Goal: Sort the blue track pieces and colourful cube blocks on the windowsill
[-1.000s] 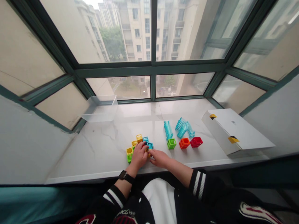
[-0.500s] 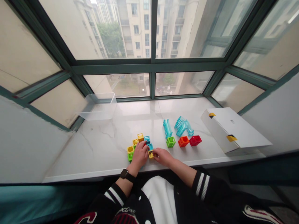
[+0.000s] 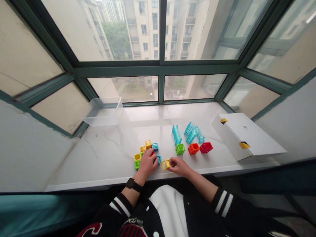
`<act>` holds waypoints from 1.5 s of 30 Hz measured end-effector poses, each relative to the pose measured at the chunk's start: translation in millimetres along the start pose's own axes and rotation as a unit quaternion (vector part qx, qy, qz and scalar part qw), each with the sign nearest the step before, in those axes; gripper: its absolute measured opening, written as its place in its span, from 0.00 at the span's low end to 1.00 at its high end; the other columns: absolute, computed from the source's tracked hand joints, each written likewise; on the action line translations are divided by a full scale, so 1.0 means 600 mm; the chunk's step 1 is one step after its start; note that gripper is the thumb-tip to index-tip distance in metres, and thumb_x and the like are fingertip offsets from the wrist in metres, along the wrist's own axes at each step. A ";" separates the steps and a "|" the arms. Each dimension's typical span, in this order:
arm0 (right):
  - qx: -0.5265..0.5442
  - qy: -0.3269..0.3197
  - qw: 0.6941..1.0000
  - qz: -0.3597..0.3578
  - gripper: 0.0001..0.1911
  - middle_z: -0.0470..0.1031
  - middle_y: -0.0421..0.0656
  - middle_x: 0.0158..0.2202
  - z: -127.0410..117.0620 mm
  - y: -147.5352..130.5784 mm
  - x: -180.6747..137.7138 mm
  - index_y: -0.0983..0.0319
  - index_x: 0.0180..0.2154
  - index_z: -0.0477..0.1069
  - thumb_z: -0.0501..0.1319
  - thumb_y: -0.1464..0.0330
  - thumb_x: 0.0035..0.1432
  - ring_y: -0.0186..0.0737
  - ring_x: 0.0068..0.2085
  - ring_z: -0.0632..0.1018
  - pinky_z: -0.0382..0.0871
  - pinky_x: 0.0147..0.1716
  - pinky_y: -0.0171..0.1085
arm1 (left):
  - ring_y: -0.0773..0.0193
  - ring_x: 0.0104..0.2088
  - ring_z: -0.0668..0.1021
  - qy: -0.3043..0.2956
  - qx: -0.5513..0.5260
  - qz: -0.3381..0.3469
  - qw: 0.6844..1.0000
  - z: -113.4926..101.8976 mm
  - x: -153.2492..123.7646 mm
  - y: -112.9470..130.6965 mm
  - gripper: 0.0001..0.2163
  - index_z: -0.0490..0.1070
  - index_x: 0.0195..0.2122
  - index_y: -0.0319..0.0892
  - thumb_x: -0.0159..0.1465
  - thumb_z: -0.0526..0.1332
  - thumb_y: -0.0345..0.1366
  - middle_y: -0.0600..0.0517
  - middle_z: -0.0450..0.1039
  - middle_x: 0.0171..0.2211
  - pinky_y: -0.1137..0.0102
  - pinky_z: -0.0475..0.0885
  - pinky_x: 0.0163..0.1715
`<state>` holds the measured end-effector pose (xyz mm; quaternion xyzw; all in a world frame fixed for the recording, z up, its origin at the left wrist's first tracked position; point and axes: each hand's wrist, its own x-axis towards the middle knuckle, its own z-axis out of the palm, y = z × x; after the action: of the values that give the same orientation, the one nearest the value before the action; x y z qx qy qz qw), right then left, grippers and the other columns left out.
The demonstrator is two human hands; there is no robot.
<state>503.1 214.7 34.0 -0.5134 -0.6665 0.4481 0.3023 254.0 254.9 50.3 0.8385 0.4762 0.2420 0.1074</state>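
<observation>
Between the thumb and fingers of my right hand point(image 3: 181, 167) is a yellow block point(image 3: 166, 164), a hollow cube with open sides, held just right of the block cluster. My left hand point(image 3: 148, 163) lies over that cluster with its fingers bent round blocks that it partly covers. A blue block point(image 3: 158, 159) sticks out beside its fingers, and a bit of red shows beneath them. At the cluster's left are a yellow block point(image 3: 137, 157) and a green block point(image 3: 137, 164). Another yellow block point(image 3: 148, 144) and a blue block point(image 3: 155, 146) form its far end.
A green block point(image 3: 180, 149), an orange block point(image 3: 194, 148) and a red block point(image 3: 206, 147) stand in a row at right. Behind them lie translucent blue track pieces point(image 3: 177, 135). A clear plastic bin point(image 3: 106, 121) is back left; a white box point(image 3: 251, 135) stands right.
My right hand has moved right and pulled the yellow block away from the blue one in the cluster. The blue block by my left fingers has tilted; my left hand stays on the cluster.
</observation>
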 end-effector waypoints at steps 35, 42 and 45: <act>0.169 0.069 0.983 -0.021 0.31 0.77 0.50 0.55 -0.026 -0.060 -0.029 0.57 0.61 0.66 0.69 0.56 0.62 0.47 0.51 0.81 0.78 0.50 0.47 | 0.56 0.52 0.81 -0.004 -0.390 -0.106 0.915 -0.027 -0.005 0.118 0.25 0.67 0.61 0.47 0.64 0.69 0.39 0.44 0.75 0.56 0.60 0.80 0.50; 0.146 0.066 0.986 -0.035 0.24 0.79 0.48 0.51 -0.033 -0.060 -0.034 0.58 0.56 0.71 0.70 0.59 0.61 0.47 0.48 0.82 0.79 0.48 0.45 | 0.55 0.53 0.80 -0.027 -0.373 -0.074 0.924 -0.028 -0.009 0.126 0.25 0.68 0.63 0.49 0.65 0.69 0.39 0.45 0.75 0.57 0.60 0.80 0.49; 0.131 0.073 0.988 -0.028 0.23 0.80 0.48 0.50 -0.040 -0.053 -0.043 0.59 0.54 0.72 0.69 0.61 0.59 0.47 0.47 0.83 0.79 0.48 0.46 | 0.54 0.55 0.79 -0.047 -0.406 -0.077 0.909 -0.014 -0.014 0.130 0.29 0.66 0.65 0.49 0.64 0.70 0.37 0.44 0.73 0.59 0.56 0.80 0.54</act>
<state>518.2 194.8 74.2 -0.4815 -0.5925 0.4843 0.4272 304.0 206.6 87.0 0.6936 0.3942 0.3658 0.4793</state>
